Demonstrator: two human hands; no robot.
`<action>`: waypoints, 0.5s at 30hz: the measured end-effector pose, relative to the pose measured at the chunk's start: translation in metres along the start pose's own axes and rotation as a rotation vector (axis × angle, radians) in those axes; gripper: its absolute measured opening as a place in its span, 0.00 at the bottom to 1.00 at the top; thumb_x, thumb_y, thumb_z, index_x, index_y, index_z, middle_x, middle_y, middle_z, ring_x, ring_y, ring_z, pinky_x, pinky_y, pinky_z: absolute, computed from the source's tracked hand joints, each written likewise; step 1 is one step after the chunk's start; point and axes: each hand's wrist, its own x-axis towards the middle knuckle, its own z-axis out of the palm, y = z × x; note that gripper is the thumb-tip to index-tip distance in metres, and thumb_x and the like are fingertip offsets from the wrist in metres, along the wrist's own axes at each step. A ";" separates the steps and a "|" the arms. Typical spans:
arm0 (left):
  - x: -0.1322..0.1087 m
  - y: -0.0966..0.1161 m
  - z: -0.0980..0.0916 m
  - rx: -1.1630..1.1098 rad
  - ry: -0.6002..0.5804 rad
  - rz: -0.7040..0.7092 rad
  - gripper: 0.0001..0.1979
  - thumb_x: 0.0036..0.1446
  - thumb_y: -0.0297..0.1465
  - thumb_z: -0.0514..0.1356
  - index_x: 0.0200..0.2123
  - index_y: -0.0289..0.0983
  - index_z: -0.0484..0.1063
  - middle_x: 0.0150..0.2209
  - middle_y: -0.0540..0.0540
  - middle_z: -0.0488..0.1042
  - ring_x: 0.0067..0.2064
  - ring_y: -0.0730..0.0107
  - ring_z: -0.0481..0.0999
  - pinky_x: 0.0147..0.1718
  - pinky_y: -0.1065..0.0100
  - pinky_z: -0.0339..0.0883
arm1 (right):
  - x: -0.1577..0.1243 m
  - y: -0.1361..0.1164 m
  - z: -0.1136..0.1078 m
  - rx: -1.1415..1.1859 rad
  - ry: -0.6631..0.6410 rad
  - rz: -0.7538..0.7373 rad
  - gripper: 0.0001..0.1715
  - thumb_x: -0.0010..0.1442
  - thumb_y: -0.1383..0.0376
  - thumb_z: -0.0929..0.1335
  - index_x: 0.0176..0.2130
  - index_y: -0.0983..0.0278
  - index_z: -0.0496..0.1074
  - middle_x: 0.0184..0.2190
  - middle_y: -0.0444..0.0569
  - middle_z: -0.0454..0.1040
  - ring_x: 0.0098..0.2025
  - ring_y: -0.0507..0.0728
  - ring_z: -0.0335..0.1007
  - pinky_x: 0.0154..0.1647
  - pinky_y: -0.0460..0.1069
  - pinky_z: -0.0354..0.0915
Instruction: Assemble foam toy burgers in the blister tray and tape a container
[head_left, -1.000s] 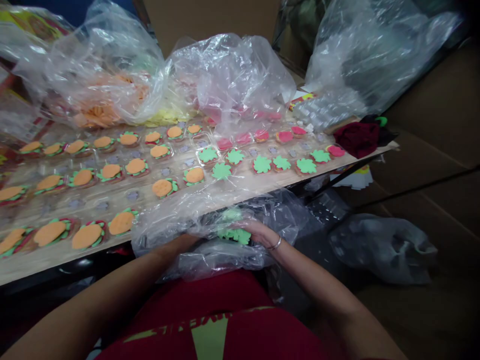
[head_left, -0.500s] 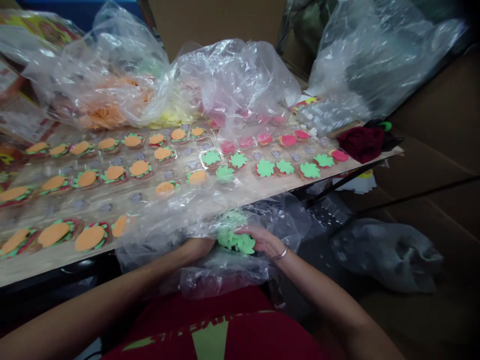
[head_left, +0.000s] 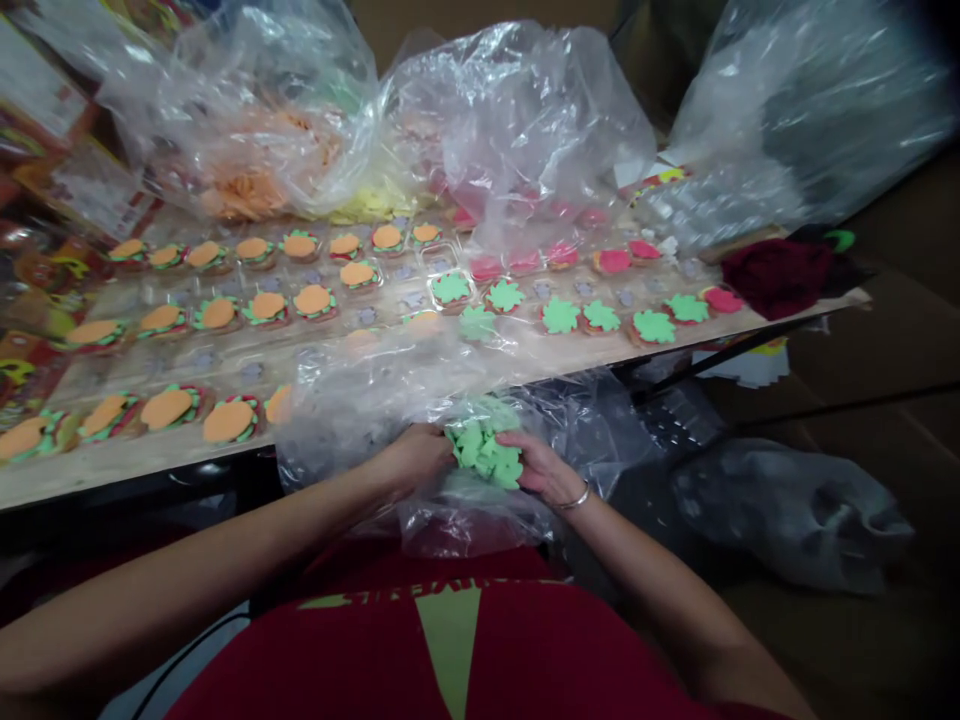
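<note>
Green foam lettuce pieces (head_left: 487, 455) lie heaped in an open clear plastic bag (head_left: 427, 525) at the table's front edge, against my body. My right hand (head_left: 541, 468), with a bangle at the wrist, grips some of the pieces from the right side. On the left, my left hand (head_left: 421, 455) is closed at the bag's mouth, beside the heap; its fingertips are partly hidden. Beyond the bag, green lettuce shapes (head_left: 561, 315) top several foam stacks on the table (head_left: 510, 355). Farther left are burger stacks with orange tops (head_left: 171, 406).
Clear bags of orange pieces (head_left: 247, 190), yellow pieces (head_left: 371, 203) and pink pieces (head_left: 517, 130) line the back. Clear plastic trays (head_left: 712, 205) and a dark red cloth (head_left: 776, 275) lie at the right end. A plastic bag (head_left: 795, 515) sits low on the right.
The camera view has shifted, so the table appears farther right and higher. My hands stay at the bag; more of the green heap shows between them, and my left hand's fingers are more visible.
</note>
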 end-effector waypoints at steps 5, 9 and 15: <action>0.003 -0.008 -0.004 -0.179 -0.004 0.044 0.11 0.47 0.26 0.55 0.34 0.32 0.75 0.28 0.47 0.75 0.31 0.69 0.73 0.32 0.70 0.68 | 0.000 -0.003 -0.001 0.155 -0.113 0.069 0.16 0.40 0.60 0.71 0.30 0.67 0.70 0.27 0.51 0.77 0.41 0.62 0.75 0.48 0.56 0.68; 0.005 -0.023 0.001 -0.059 0.185 0.049 0.11 0.47 0.31 0.57 0.35 0.33 0.71 0.25 0.50 0.69 0.27 0.71 0.67 0.26 0.71 0.60 | -0.002 -0.003 0.002 0.150 -0.240 0.063 0.16 0.38 0.59 0.69 0.28 0.66 0.70 0.26 0.52 0.76 0.41 0.62 0.75 0.46 0.56 0.69; -0.001 -0.013 -0.011 0.173 0.143 0.091 0.07 0.42 0.30 0.60 0.25 0.36 0.63 0.22 0.54 0.63 0.25 0.75 0.60 0.23 0.72 0.51 | -0.009 -0.011 0.018 0.064 -0.388 0.068 0.18 0.34 0.60 0.69 0.30 0.63 0.72 0.27 0.51 0.76 0.41 0.64 0.74 0.41 0.57 0.70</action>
